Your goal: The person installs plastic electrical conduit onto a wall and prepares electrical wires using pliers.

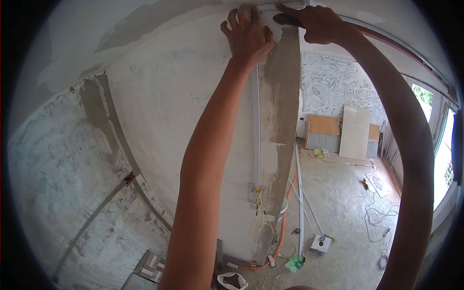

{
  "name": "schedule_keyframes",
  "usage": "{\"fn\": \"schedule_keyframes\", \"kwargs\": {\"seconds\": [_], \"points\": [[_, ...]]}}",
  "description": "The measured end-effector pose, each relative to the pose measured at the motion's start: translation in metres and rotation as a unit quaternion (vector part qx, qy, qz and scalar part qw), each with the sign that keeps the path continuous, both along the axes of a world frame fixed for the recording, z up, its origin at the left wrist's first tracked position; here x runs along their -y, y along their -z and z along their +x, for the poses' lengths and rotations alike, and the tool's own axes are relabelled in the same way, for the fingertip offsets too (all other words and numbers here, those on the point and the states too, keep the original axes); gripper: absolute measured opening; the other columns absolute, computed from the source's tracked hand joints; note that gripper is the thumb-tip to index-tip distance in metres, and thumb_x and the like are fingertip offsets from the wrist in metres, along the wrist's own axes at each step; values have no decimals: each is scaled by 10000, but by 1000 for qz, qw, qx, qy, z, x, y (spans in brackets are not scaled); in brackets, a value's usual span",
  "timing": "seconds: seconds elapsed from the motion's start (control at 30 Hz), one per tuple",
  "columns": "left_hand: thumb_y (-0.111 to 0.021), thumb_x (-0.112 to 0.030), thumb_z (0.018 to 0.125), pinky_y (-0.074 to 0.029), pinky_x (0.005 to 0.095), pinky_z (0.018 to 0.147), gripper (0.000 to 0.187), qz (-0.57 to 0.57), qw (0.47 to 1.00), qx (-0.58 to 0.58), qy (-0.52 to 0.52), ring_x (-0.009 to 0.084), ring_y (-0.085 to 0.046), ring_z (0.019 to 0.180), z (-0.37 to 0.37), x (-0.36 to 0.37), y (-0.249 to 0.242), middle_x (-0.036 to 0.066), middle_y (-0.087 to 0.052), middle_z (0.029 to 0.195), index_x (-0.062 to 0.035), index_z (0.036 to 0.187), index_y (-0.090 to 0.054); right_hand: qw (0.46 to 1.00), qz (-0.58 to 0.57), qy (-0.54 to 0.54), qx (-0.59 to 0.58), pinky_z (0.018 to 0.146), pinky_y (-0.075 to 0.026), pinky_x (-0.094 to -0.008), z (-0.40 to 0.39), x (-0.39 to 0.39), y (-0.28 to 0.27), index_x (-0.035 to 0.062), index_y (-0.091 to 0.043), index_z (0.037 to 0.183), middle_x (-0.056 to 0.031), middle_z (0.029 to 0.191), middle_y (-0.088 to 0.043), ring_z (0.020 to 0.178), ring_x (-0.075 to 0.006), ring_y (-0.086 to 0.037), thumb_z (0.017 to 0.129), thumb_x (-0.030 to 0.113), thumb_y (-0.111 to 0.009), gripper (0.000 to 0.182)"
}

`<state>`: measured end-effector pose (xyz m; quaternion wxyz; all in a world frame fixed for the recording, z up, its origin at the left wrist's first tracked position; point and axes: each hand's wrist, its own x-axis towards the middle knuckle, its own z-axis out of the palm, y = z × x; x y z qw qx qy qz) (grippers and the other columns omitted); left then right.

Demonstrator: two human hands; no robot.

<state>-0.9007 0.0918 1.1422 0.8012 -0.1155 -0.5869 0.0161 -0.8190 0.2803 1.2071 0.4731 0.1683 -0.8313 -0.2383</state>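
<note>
Both arms reach up to the top of a plastered wall (169, 106). My left hand (246, 36) presses its spread fingertips near the upper end of a white vertical strip (256, 130), its palm on the wall side. To the right, my right hand (321, 23) is wrapped round a dark-handled tool (288, 20), with a finger stretched toward a short white horizontal piece (267, 7) at the ceiling edge. The tool's working end cannot be made out. Yellow wires (261, 212) hang from a wall box (257, 192) at the strip's lower end.
On the floor (333, 193) lie long white strips (300, 208), an orange hose (282, 237), a small box (321, 244), a green bag (293, 264) and cables (374, 217). Boards (355, 133) lean on the far wall. An open sack (233, 281) stands below.
</note>
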Motion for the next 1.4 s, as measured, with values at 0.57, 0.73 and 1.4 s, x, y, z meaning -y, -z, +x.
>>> {"fn": "schedule_keyframes", "kwargs": {"seconds": [0.57,0.73,1.4], "points": [[-752,-291,778,-543,413,858,230,294,809,191,472,282,-719,888,-7,14,-51,118,-755,914,-80,866,-779,996,-11,-69,52,846,-529,-430,0,7,-4,146,-284,1553,-128,1208,-678,1017,-345,-669,847,364,-635,818],[-676,-140,842,-423,454,985,249,262,780,251,510,274,-631,980,9,7,-57,124,-688,990,-27,1063,-706,997,13,-70,20,946,-498,-435,-15,6,-5,154,-316,1541,-117,1303,-633,1127,-352,-624,863,404,-631,788],[-736,-394,789,-337,529,1053,463,130,955,130,235,358,-523,1208,5,-5,-33,149,-613,1203,-24,1050,-642,964,-210,-153,54,702,-539,-462,-19,-32,146,276,-252,1553,-131,1011,-665,865,-325,-685,811,140,-667,861]]}}
